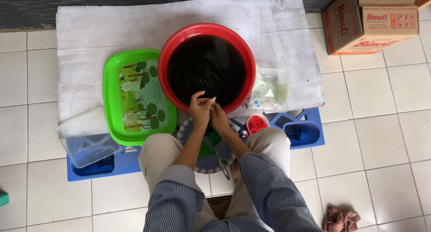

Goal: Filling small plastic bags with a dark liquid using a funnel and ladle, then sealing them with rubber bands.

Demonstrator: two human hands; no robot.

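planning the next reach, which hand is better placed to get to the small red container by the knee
Right, probably. The right hand is on the same side as the small red container and nearer; the left hand would have to cross over it.

Home floor workspace, white tiled floor (381, 137), grey mat (90, 30) by the wall, cardboard box (354, 30), red basin (207, 32), green tray (112, 101), crumpled rag (341, 219)

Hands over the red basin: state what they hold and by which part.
Left hand and right hand pinch a small pale item together at the red basin rim; what it is, and the held part, cannot be told.
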